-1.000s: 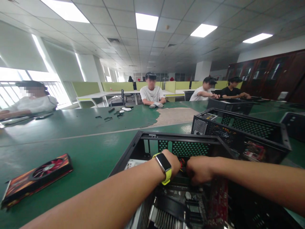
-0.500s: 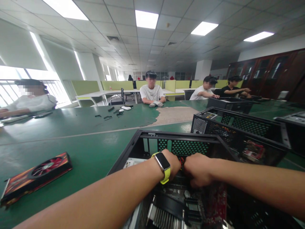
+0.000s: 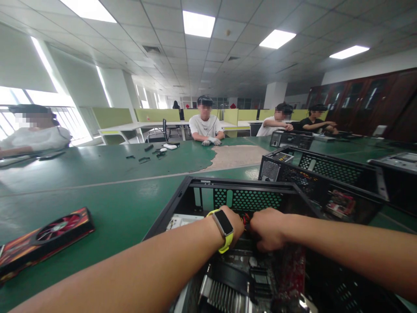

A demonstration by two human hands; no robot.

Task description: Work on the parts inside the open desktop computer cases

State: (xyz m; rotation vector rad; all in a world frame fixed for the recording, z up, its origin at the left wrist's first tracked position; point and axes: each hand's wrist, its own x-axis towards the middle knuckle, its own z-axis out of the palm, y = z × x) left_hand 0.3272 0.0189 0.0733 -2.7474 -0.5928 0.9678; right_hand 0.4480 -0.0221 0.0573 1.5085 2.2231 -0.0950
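Observation:
Both my hands are down inside an open black computer case (image 3: 241, 186). My left hand (image 3: 234, 221), with a yellow-strapped watch at the wrist, is closed beside a bundle of thin red and black cables (image 3: 246, 218), which comes out at its fingers. Just right of the cables, my right hand (image 3: 267, 227) is curled with knuckles up; its fingertips are hidden, so what it pinches does not show. Below the hands lie a motherboard (image 3: 243, 261), a finned metal heat sink (image 3: 223, 295) and a red circuit board (image 3: 292, 271).
A graphics card (image 3: 48, 239) with a red fan lies on the green table (image 3: 124, 213) at left. A second open case (image 3: 325, 182) stands behind mine at right. Small dark parts (image 3: 159, 153) lie farther back. Several people sit around the table.
My hands stay at nearly the same spot in the case, the cables showing slightly more between them. My view has shifted slightly. At far right, a co-worker's case has turned and their arm has moved.

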